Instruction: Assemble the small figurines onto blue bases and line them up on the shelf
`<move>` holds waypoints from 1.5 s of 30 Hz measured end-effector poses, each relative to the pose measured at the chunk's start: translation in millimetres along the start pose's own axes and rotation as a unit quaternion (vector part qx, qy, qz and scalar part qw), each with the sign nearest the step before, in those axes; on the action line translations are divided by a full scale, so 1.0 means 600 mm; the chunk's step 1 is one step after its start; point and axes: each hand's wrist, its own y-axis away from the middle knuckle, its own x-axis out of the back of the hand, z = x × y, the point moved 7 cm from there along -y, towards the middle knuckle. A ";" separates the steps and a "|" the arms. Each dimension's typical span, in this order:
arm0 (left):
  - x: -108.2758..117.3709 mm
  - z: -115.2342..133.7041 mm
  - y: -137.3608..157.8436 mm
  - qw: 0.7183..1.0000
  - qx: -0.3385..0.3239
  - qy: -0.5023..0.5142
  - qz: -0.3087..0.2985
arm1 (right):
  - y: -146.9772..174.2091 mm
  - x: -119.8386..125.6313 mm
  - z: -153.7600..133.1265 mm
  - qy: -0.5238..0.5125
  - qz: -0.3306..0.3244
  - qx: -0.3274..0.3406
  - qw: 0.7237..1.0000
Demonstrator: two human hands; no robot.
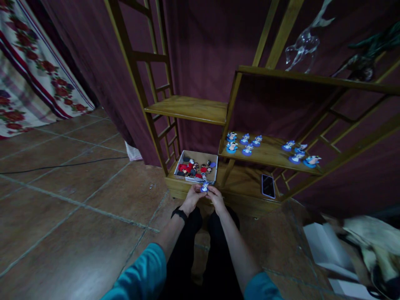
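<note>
Between my two hands is a small blue-and-white figurine point(204, 187) on a purple-blue round base. My left hand point(194, 196), with a dark band on its wrist, grips it from the left with closed fingers. From the right, my right hand point(215, 196) pinches the same figurine. Just beyond them, a shallow cardboard box point(201, 156) holds several jumbled figurines point(187, 167), many of them red and black. On the shelf to the right stand several blue-and-white figurines point(247, 149), in one cluster at the left and another at the right end point(296, 157).
The wooden display rack point(193, 109) has shelves at different heights. A phone point(268, 186) lies on its low shelf. Higher up stand a clear glass deer point(304, 46) and a dark sculpture point(362, 62). White boxes point(328, 246) sit on the right floor; a cable point(62, 167) crosses the left floor.
</note>
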 end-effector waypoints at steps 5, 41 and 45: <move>0.001 0.003 0.000 1.000 -0.022 -0.015 0.007 | 0.001 -0.001 0.003 -0.016 -0.010 -0.018 1.000; -0.008 -0.011 -0.004 0.995 0.044 0.043 -0.075 | 0.002 0.008 -0.006 0.012 0.043 0.000 0.999; -0.008 -0.011 -0.005 0.996 0.034 0.036 -0.077 | 0.000 0.010 -0.003 0.011 0.040 0.001 0.999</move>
